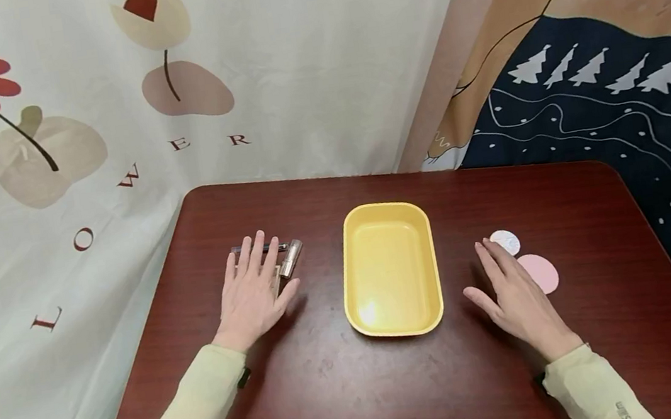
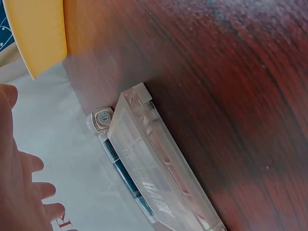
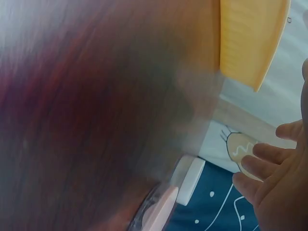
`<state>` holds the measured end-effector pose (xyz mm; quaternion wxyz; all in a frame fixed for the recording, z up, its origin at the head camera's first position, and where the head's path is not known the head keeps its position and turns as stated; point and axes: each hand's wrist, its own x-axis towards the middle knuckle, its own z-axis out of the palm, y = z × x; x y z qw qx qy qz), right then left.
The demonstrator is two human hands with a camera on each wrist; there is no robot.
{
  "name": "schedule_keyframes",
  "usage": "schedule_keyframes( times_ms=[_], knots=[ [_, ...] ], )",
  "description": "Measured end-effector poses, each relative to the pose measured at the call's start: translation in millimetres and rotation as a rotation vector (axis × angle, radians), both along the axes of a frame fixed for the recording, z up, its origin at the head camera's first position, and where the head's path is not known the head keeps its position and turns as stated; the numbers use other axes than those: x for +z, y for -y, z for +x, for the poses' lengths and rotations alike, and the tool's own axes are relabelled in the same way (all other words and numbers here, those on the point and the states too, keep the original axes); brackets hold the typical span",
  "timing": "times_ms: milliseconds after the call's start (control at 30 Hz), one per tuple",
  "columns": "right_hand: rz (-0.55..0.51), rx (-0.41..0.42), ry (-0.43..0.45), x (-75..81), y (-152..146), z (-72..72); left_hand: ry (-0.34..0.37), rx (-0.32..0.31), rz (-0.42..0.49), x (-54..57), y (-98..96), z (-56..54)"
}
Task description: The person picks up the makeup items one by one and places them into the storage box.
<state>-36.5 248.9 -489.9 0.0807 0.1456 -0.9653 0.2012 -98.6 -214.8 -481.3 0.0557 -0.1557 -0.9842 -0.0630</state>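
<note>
The left hand point(image 1: 252, 296) hovers with fingers straight and spread, gripping nothing, over a clear lettered case point(image 2: 149, 163), a metallic tube point(image 1: 291, 258) and a dark blue stick point(image 2: 125, 175). The right hand point(image 1: 518, 298), fingers fairly straight and likewise holding nothing, is beside a white round case point(image 1: 505, 241) and a pink disc point(image 1: 540, 274). A yellow tray point(image 1: 388, 266) stands between the hands on the table point(image 1: 337, 402).

Crowding is the likeliest trouble: fingers closing on the clear case could nudge the tube or set the slim stick rolling. The right fingertips could push the low white case away instead of lifting it.
</note>
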Motion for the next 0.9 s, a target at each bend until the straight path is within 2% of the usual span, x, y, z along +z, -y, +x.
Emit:
schedule_keyframes(
  times_ms=[267, 400, 500, 700, 767, 900],
  knots=[
    [-0.087, 0.036, -0.077, -2.9, 11.8, 9.9, 0.013, 0.006, 0.030, -2.2, -5.4, -2.2],
    [-0.121, 0.044, -0.065, -3.9, 18.6, 15.3, 0.013, 0.009, 0.049, -2.9, -8.3, -2.9],
    [-0.143, 0.039, -0.047, -4.3, 23.3, 19.2, -0.022, 0.004, 0.065, -3.2, -9.7, -3.4],
    [-0.185, 0.028, -0.044, -6.1, 32.5, 26.8, -0.138, -0.033, 0.098, -5.5, -10.7, -6.3],
    [-0.199, 0.027, -0.049, -6.9, 35.5, 29.2, -0.155, -0.038, 0.103, -6.5, -11.1, -7.8],
    [-0.216, 0.028, -0.065, -8.1, 40.8, 31.8, -0.144, -0.031, 0.077, -8.1, -11.8, -10.1]
  ],
)
